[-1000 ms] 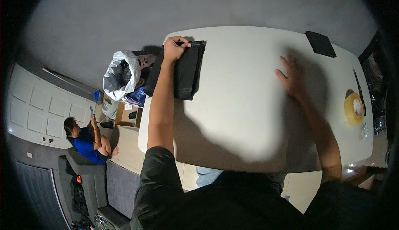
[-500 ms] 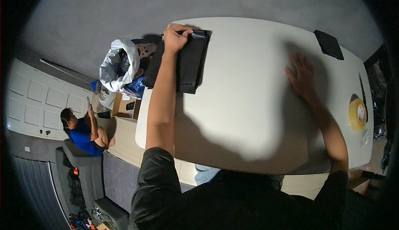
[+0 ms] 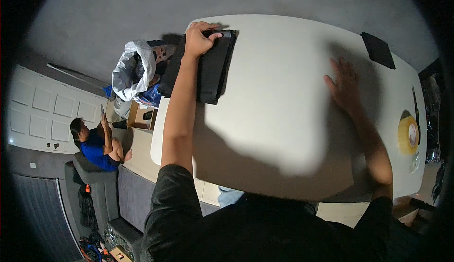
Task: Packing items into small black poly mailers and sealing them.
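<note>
Newly loosened at the left hand (image 3: pixel 197 39), with thumb and forefinger parted from an earlier pinch at the far edge of the black stack (image 3: pixel 213 73), on the tabletop's (image 3: pixel 274 96) far-left corner. Judged a slackened grip. Still open at the right hand (image 3: pixel 346 84), contact undetermined.

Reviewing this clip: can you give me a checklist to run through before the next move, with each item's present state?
1. Left hand at the far edge of the black bundle: ok.
2. Whole bundle in sight: not ok, the left forearm crosses it.
3. Right hand empty: ok, fingers spread.
4. Right palm pressed on the white table: cannot tell.
5. Yellow tape roll apart from both hands: ok.
6. Smaller black piece apart from the bundle: ok, far right corner.
</note>
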Motion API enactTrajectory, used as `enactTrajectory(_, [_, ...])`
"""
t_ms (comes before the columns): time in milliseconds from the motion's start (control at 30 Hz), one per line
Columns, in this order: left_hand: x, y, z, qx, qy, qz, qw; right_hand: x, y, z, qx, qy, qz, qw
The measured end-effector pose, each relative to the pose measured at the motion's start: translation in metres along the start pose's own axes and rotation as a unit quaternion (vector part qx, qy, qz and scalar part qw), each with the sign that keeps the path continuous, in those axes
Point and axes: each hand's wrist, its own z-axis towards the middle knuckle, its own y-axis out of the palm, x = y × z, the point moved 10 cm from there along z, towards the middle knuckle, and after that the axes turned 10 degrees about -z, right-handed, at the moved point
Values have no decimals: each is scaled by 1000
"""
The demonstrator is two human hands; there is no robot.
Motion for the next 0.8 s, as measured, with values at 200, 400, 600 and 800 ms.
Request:
enactTrajectory(200, [-6, -3, -2, 18, 3, -2, 1000, -5, -5, 2, -11, 1, 11, 1000])
enactTrajectory(400, [-6, 1, -2, -5, -28, -8, 1000, -5, -6, -2, -18, 12, 16, 1000])
enactTrajectory(600, [-5, -5, 0, 14, 2, -8, 1000, -8, -5, 0, -15, 8, 6, 1000])
enactTrajectory(800, [3, -4, 0, 19, 56, -7, 998, -6, -3, -1, -11, 13, 11, 1000])
